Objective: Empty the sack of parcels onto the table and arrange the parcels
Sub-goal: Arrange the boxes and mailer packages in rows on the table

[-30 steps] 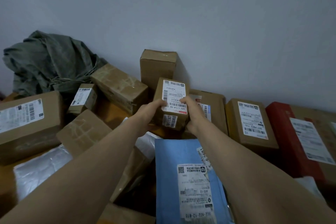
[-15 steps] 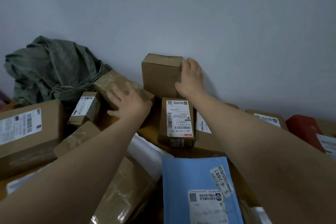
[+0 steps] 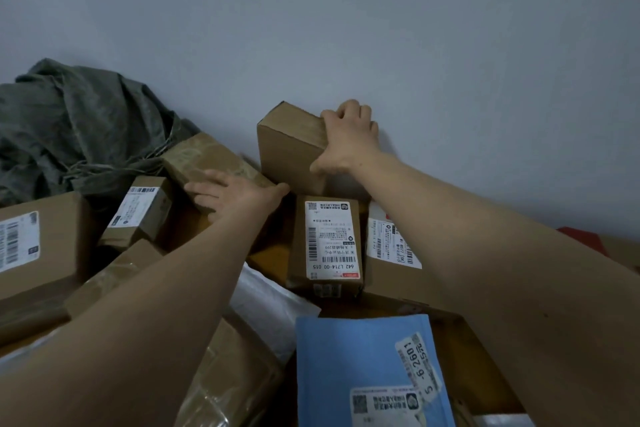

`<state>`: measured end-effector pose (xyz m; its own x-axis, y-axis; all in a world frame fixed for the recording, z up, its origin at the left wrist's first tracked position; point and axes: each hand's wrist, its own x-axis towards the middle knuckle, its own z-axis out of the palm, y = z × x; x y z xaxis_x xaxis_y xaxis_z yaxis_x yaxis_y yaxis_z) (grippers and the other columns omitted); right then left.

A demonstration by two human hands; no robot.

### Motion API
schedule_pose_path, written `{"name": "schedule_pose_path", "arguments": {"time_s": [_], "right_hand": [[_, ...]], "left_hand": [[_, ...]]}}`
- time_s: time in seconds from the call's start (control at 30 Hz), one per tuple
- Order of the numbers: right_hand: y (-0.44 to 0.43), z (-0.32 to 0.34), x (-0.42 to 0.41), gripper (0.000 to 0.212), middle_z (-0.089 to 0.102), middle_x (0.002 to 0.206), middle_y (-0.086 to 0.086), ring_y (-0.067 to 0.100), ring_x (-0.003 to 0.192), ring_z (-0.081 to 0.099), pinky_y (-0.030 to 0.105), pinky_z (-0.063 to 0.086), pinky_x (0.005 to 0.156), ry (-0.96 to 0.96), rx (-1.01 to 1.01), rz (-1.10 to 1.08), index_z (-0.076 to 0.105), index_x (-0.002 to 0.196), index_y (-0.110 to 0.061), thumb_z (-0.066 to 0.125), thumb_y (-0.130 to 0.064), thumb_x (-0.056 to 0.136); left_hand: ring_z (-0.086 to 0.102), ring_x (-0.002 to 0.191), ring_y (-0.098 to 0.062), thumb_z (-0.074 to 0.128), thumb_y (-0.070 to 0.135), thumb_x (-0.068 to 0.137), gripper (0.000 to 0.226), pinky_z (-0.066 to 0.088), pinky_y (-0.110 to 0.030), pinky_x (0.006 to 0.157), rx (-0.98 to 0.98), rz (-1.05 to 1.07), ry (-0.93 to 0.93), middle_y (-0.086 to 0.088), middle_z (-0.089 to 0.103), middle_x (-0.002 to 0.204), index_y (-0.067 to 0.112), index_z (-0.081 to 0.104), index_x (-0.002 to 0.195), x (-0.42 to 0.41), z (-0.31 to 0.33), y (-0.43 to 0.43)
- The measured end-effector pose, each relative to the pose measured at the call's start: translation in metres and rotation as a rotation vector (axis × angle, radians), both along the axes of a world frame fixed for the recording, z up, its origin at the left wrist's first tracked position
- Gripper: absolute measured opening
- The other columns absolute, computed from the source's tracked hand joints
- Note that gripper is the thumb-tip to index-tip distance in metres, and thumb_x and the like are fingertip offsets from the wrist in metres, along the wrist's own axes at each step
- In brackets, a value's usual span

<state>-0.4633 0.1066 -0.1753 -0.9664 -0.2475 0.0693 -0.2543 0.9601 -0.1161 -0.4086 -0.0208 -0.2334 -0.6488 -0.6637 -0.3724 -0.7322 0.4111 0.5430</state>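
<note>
Plain brown box [image 3: 291, 149] stands on end against the wall [image 3: 415, 45], long axis vertical, broad face toward the camera, back edge touching the wall. Right hand [image 3: 349, 139] grasps its upper right corner: fingers curled over the top edge, thumb on the front face.

Left of the plain box, a taped box [image 3: 207, 163] lies tilted, long axis slanting from the plain box's foot toward the sack [image 3: 79, 128]. Left hand [image 3: 239, 192] rests flat on it, fingers straight and spread, gripping nothing.

Sack is crumpled grey-green cloth, well left of the plain box, against the wall.

Directly in front of the plain box, a labelled box [image 3: 325, 246] lies flat, label up, long axis running from wall to camera. A flat labelled carton [image 3: 391, 253] touches its right side. Blue mailer [image 3: 367, 371] lies nearer the camera, white mailer [image 3: 273, 298] beside it.

Front-left of the plain box: a small labelled box [image 3: 142, 211] and a big carton [image 3: 34, 243].

Only a strip of bare tabletop [image 3: 266, 253] shows, between the left forearm and the labelled box; parcels crowd every side.
</note>
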Motion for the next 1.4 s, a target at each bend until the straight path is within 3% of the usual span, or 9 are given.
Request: {"name": "schedule_pose_path", "arguments": {"time_s": [0.43,0.57,0.67,0.73,0.83,1.03,1.2,1.3,1.4], "right_hand": [[0.019,0.002,0.046,0.089,0.038,0.133,0.003,0.021,0.121,0.037,0.034,0.042,0.092,0.036,-0.492,-0.043,0.031,0.132,-0.016,0.084,-0.025,0.061],[0.013,0.003,0.060,0.091,0.037,0.134,0.005,0.023,0.122,0.038,0.035,0.041,0.094,0.036,-0.539,-0.074,0.028,0.133,-0.015,0.085,-0.025,0.062],[0.006,0.001,0.072,0.094,0.039,0.133,0.005,0.021,0.120,0.042,0.035,0.044,0.094,0.002,-0.625,-0.110,0.029,0.133,-0.014,0.087,-0.029,0.060],[0.002,0.002,0.078,0.094,0.040,0.132,0.004,0.021,0.120,0.043,0.031,0.043,0.092,0.001,-0.695,-0.144,0.029,0.133,-0.014,0.087,-0.028,0.060],[-0.001,0.005,0.086,0.094,0.038,0.133,0.003,0.019,0.120,0.043,0.026,0.041,0.089,-0.001,-0.786,-0.182,0.028,0.133,-0.014,0.087,-0.027,0.062],[-0.017,0.000,0.101,0.095,0.038,0.133,0.003,0.020,0.119,0.045,0.025,0.041,0.085,-0.123,-0.754,-0.130,0.026,0.135,-0.015,0.086,-0.027,0.062],[-0.024,-0.007,0.104,0.092,0.038,0.132,0.003,0.021,0.118,0.045,0.032,0.046,0.090,-0.150,-0.704,-0.122,0.026,0.133,-0.016,0.086,-0.026,0.062],[-0.019,-0.010,0.105,0.092,0.037,0.134,0.004,0.022,0.122,0.040,0.036,0.044,0.093,-0.131,-0.580,-0.056,0.026,0.134,-0.016,0.085,-0.025,0.064],[-0.016,-0.012,0.107,0.093,0.036,0.136,0.005,0.022,0.123,0.039,0.038,0.044,0.097,-0.156,-0.558,-0.051,0.025,0.135,-0.016,0.084,-0.025,0.064]], "left_hand": [[0.039,0.125,-0.039,0.035,0.062,0.085,0.074,0.031,-0.046,0.107,0.385,0.271,0.487,-0.021,0.036,0.141,0.010,0.045,0.136,0.042,0.017,-0.058],[0.050,0.108,-0.027,0.033,0.060,0.089,0.066,0.041,-0.036,0.092,0.698,0.523,0.628,-0.010,0.051,0.128,0.014,0.047,0.133,0.053,0.034,-0.064],[0.055,0.084,-0.018,0.039,0.057,0.089,0.038,0.050,-0.034,0.078,0.934,0.605,0.707,-0.001,0.060,0.098,0.024,0.055,0.100,0.068,0.047,-0.063],[0.056,0.087,-0.021,0.040,0.052,0.089,0.031,0.051,-0.039,0.082,1.053,0.626,0.695,-0.001,0.060,0.094,0.024,0.053,0.089,0.075,0.048,-0.067],[0.057,0.093,-0.028,0.040,0.035,0.091,0.026,0.048,-0.045,0.085,1.136,0.598,0.608,-0.008,0.061,0.101,0.017,0.057,0.101,0.075,0.037,-0.080],[0.051,0.120,-0.029,0.037,0.022,0.101,0.041,0.043,-0.034,0.088,0.705,0.465,0.414,-0.013,0.047,0.142,0.007,0.043,0.139,0.070,0.026,-0.086],[0.031,0.137,-0.035,0.029,0.061,0.093,0.073,0.024,-0.047,0.109,0.211,0.219,0.456,-0.015,0.032,0.151,0.013,0.030,0.148,0.079,0.042,-0.081],[0.029,0.139,-0.033,0.053,0.069,0.079,0.099,0.030,-0.045,0.108,0.216,0.049,0.447,-0.012,0.028,0.153,0.014,0.015,0.152,0.079,0.039,-0.075],[0.049,0.121,-0.032,0.065,0.045,0.082,0.080,0.044,-0.036,0.087,0.238,-0.061,0.370,-0.013,0.047,0.138,0.008,0.030,0.143,0.075,0.033,-0.068]]}}
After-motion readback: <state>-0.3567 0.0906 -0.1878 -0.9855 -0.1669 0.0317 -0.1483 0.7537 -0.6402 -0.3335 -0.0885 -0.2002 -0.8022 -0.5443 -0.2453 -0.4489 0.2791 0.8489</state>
